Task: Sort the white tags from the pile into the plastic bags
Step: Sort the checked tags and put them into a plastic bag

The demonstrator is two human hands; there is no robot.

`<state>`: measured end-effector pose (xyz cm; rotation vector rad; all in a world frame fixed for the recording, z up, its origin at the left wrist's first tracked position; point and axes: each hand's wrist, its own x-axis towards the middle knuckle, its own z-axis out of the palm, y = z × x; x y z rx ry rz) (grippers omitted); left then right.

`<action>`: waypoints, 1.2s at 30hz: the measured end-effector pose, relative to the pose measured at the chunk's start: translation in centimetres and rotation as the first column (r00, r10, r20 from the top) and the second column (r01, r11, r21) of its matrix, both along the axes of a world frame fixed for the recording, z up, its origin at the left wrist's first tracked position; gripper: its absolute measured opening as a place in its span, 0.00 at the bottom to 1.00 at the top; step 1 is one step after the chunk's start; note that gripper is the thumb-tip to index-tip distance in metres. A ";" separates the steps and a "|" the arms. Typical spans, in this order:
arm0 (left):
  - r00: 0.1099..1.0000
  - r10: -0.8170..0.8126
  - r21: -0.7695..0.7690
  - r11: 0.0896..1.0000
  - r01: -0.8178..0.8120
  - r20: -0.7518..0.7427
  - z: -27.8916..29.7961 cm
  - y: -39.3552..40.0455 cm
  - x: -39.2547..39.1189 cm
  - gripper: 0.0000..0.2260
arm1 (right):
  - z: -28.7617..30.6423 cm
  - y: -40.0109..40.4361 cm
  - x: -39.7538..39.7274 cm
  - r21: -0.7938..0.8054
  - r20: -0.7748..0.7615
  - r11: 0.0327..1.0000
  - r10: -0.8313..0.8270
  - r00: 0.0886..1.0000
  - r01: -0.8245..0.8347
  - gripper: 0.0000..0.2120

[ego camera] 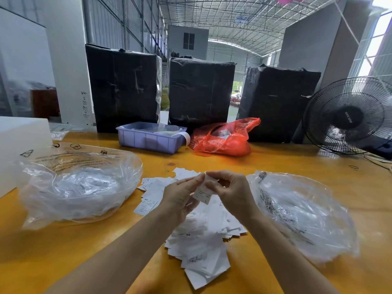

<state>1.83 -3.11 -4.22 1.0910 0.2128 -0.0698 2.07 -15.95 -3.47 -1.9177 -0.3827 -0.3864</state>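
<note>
A pile of white tags (203, 240) lies spread on the yellow table (84, 251) in front of me. Above the pile, my left hand (180, 198) and my right hand (231, 192) together pinch one white tag (202, 193) between their fingertips. A clear plastic bag (78, 185) holding tags lies to the left of the pile. A second clear plastic bag (303, 213), also with tags inside, lies to the right.
A purple tray (148, 141) and a red plastic bag (224, 139) sit at the back of the table. Three black-wrapped bundles (201, 92) stand behind them. A black fan (350, 115) is at the far right, a white box (21, 149) at the far left.
</note>
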 end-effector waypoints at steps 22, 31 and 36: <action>0.930 -0.366 0.440 0.829 0.345 -0.039 1.4 4.1 1.1 0.05 | 0.9 -0.2 -0.3 0.511 -0.477 0.852 0.169 0.862 0.116 0.02; 0.985 0.080 0.728 0.665 -0.169 0.156 3.7 9.6 1.4 0.08 | 1.2 -1.4 -0.1 0.453 -0.383 0.887 0.104 0.918 0.088 0.03; 0.798 0.453 0.901 -0.028 -0.433 0.398 4.0 17.8 1.0 0.09 | 3.5 -3.6 -0.5 0.285 -0.057 0.952 -0.099 0.994 0.111 0.03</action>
